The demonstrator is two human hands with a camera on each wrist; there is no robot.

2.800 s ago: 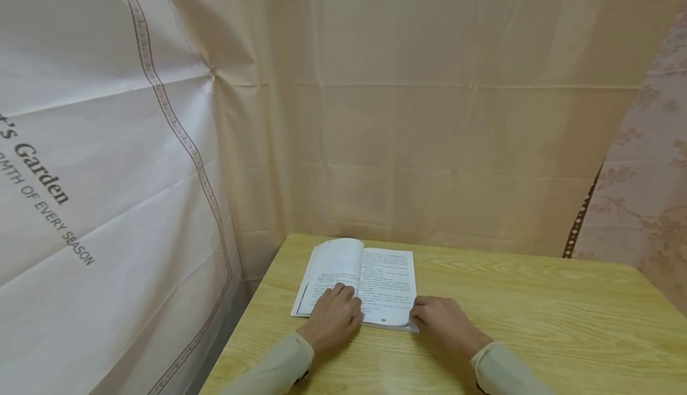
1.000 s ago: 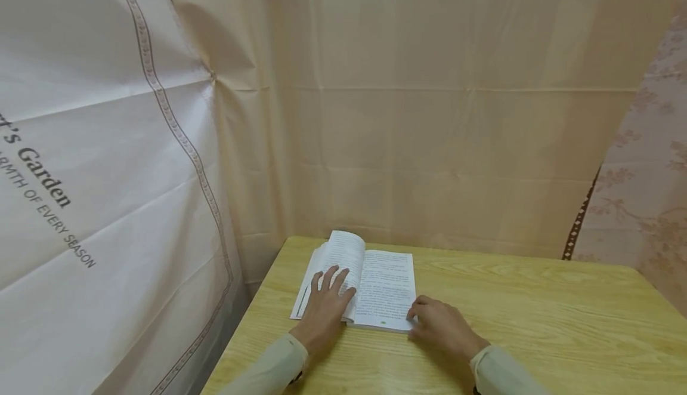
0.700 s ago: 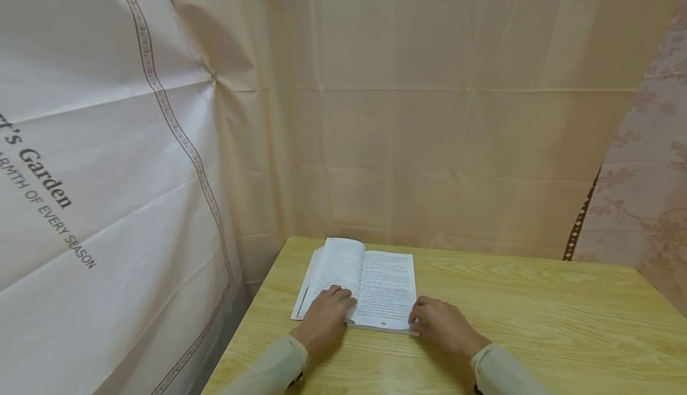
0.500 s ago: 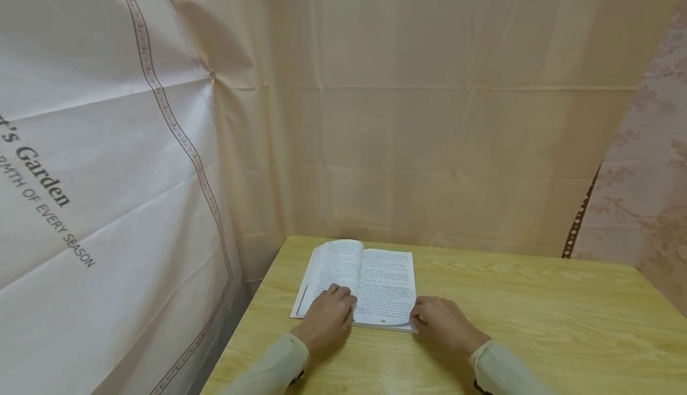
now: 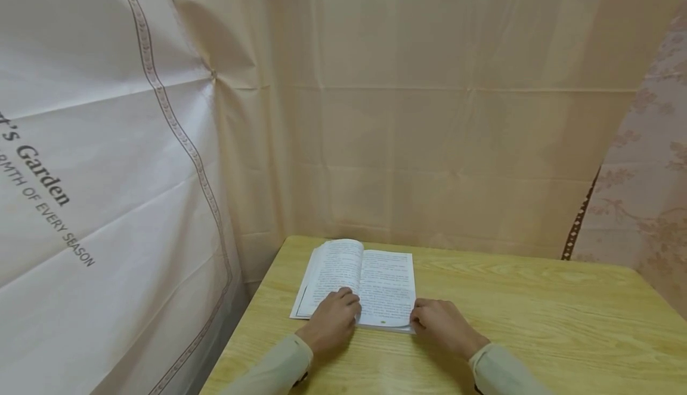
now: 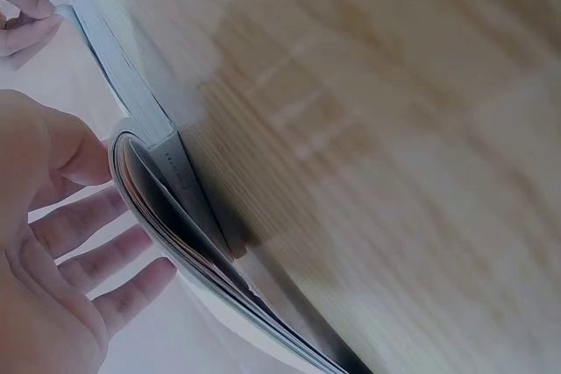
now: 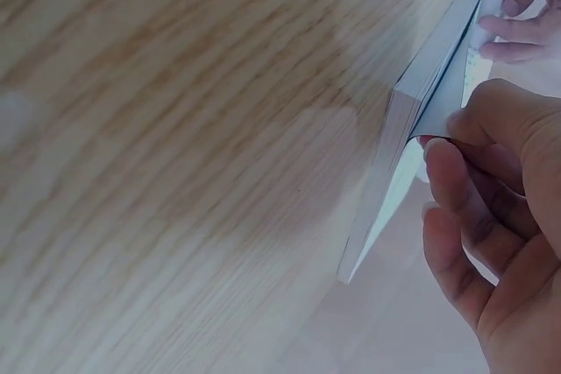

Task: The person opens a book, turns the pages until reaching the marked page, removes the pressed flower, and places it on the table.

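An open paperback book (image 5: pixel 387 287) lies on the wooden table, its pages printed with small text. My left hand (image 5: pixel 331 321) rests on the lower left page beside the gutter. Its fingers (image 6: pixel 131 291) reach out over the curved pages in the left wrist view, touching the paper without gripping it. At the lower right corner of the book, my right hand (image 5: pixel 444 326) pinches the edge of a page (image 7: pixel 445 116) between thumb and forefinger. That page lifts slightly off the thick stack of pages (image 7: pixel 377 181) beneath it.
The table (image 5: pixel 526 317) extends to the right of the book. A beige cloth (image 5: pixel 429 114) hangs behind it, a white printed cloth (image 5: pixel 107 162) hangs at the left, and a floral cloth (image 5: pixel 638 204) at the right.
A raised page on the left has come down flat under my left hand, which has drawn in from spread fingers and shifted toward the gutter. My right hand has lifted the right page's corner.
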